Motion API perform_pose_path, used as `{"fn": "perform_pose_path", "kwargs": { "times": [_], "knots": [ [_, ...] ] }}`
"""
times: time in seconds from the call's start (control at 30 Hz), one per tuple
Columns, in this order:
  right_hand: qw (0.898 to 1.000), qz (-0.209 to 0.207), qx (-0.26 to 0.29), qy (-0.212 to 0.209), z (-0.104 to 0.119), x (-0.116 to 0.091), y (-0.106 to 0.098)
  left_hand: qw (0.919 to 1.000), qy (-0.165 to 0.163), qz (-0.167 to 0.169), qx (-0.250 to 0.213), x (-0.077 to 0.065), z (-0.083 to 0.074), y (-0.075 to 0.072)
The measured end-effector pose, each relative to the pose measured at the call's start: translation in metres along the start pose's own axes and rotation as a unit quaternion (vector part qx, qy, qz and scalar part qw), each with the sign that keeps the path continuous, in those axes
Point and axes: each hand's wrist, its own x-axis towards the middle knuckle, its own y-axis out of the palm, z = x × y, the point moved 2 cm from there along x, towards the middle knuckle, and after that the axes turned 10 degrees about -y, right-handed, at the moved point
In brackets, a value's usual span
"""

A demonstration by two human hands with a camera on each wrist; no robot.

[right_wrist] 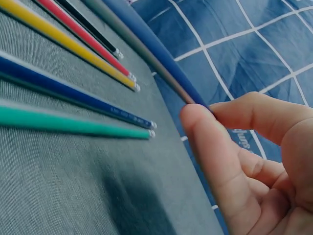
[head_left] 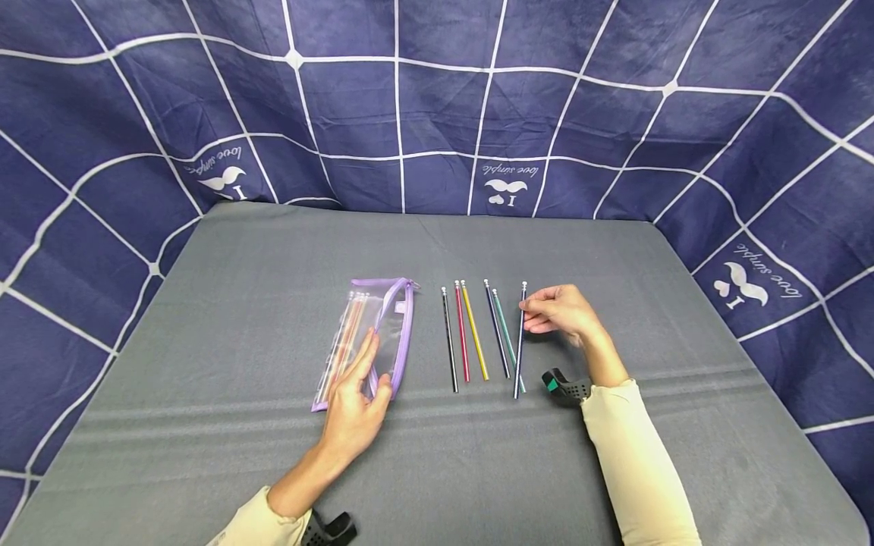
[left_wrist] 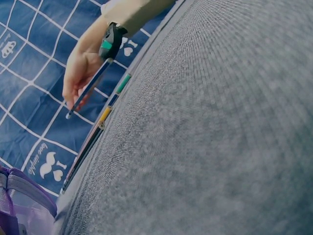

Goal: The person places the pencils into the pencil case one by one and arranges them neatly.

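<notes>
My right hand [head_left: 563, 311] pinches a blue pencil [head_left: 520, 353] between thumb and forefinger near its white-tipped end. In the right wrist view this pencil [right_wrist: 156, 51] is raised above the grey cloth. My left hand [head_left: 353, 415] rests on a clear pouch with purple trim [head_left: 407, 334], its fingers extended over the front. Several pencils [head_left: 350, 334] show through the pouch's clear side, partly hidden by that hand. Between the hands lie a black pencil [head_left: 449, 341], a red pencil [head_left: 462, 334], a yellow pencil [head_left: 474, 330], a dark blue pencil [head_left: 497, 330] and a green pencil [head_left: 504, 320].
Grey cloth [head_left: 273, 265] covers the tabletop. Behind and beside it hangs a navy curtain with white grid lines [head_left: 437, 106]. A black wrist device [head_left: 567, 388] sits at the right wrist, and another [head_left: 331, 528] at the left.
</notes>
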Motion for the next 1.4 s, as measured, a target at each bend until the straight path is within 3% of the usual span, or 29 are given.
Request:
{"fn": "perform_pose_path", "kwargs": {
  "times": [0.73, 1.4],
  "knots": [
    [0.991, -0.084, 0.088, -0.054, 0.01, 0.015, 0.039, 0.9999, -0.016, 0.003, -0.001, 0.0, 0.0, 0.0],
    [0.981, -0.097, 0.138, -0.095, 0.018, 0.028, 0.097, 0.9999, -0.006, -0.002, -0.009, -0.001, 0.001, 0.0]
  ]
}}
